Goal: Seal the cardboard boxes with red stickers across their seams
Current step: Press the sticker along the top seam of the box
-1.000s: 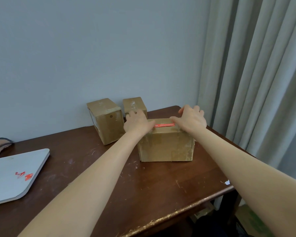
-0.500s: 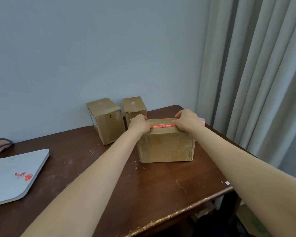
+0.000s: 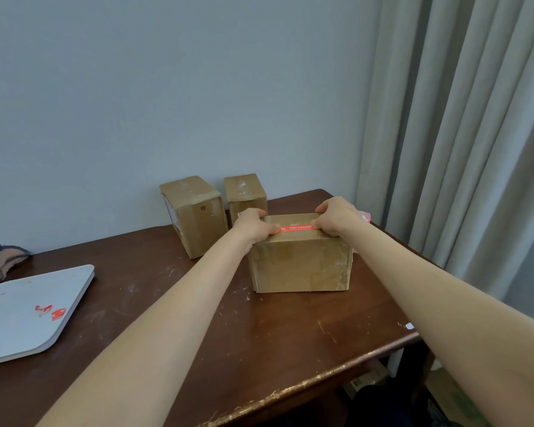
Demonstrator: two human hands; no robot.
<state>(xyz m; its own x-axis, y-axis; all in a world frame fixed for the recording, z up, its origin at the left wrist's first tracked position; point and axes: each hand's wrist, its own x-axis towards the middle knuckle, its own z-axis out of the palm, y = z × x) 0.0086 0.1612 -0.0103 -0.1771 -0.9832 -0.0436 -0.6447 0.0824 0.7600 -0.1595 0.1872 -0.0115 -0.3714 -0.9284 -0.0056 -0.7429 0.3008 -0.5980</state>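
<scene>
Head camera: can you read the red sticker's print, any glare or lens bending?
Head view: light is soft and even, no glare; the white print on the red sticker is too blurred to read; the wide lens tilts and bows the curtain folds.

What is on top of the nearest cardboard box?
A red sticker lies along its top; the left hand and right hand cover the sticker's ends. The seam underneath cannot be seen.

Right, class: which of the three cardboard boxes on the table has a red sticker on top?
The front box, gripped by left hand and right hand: a red sticker runs along its top. The back-left box and back-right box show none.
</scene>
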